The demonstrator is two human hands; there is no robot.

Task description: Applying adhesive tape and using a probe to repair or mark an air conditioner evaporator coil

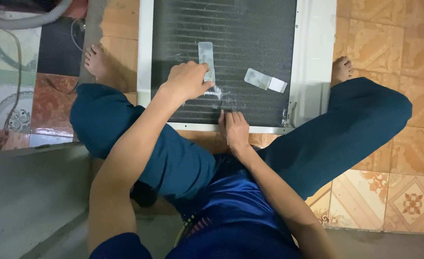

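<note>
A dark finned coil panel [250, 33] in a white frame [312, 57] lies flat on the floor between my legs. My left hand [187, 79] is closed around a flat grey comb-like tool [205, 57] that rests on the fins. My right hand [234, 129] lies flat at the panel's near edge, fingers touching the fins next to a whitish scraped patch [219, 93]. A second grey flat tool with a white end [264, 80] lies loose on the fins to the right.
My bare feet [96, 60] [341, 69] sit either side of the panel on patterned floor tiles [413, 201]. A grey hose [24, 19] and thin cables [17, 81] lie at the far left. A grey ledge [29, 192] runs along the lower left.
</note>
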